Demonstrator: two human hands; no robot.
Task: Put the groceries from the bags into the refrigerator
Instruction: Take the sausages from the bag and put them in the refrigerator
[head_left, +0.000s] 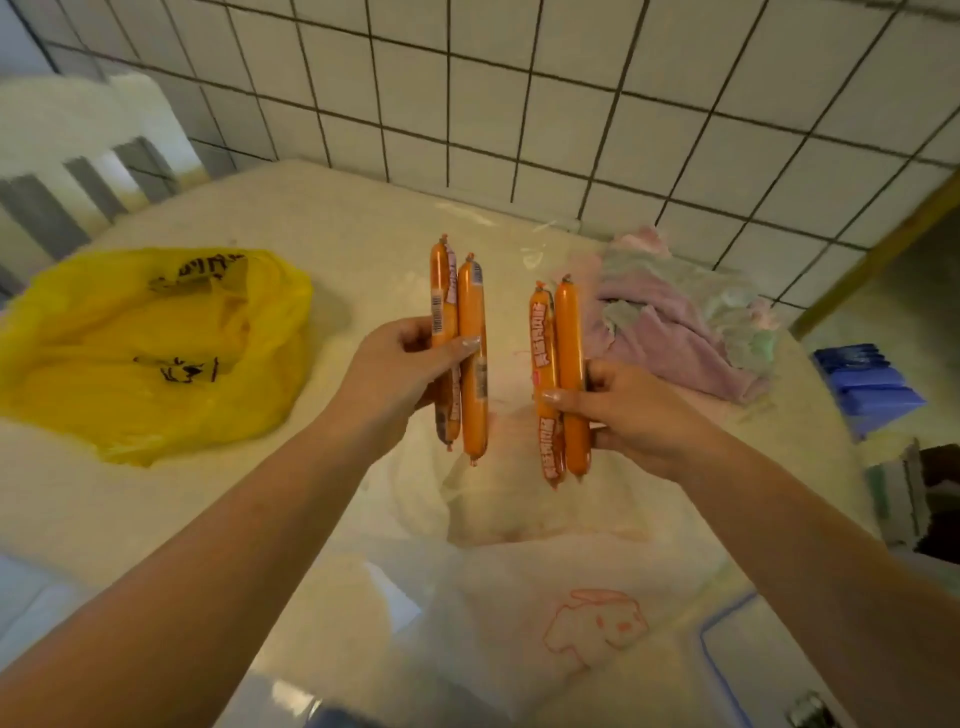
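My left hand (400, 374) grips two orange wrapped sausages (470, 312) upright above the table. My right hand (631, 415) grips another two orange sausages (566, 322) upright, a little to the right of the first pair. Below both hands lies a translucent white plastic bag (519, 509), open and crumpled, on the cream table top (337, 218). A yellow plastic bag (156, 353) with black print lies flat at the left of the table. No refrigerator is in view.
A pink and green cloth (685, 312) lies bunched at the table's back right. White tiled wall (571, 104) stands behind the table. A white chair back (78, 156) is at the left. Blue plastic items (867, 384) sit low at the right.
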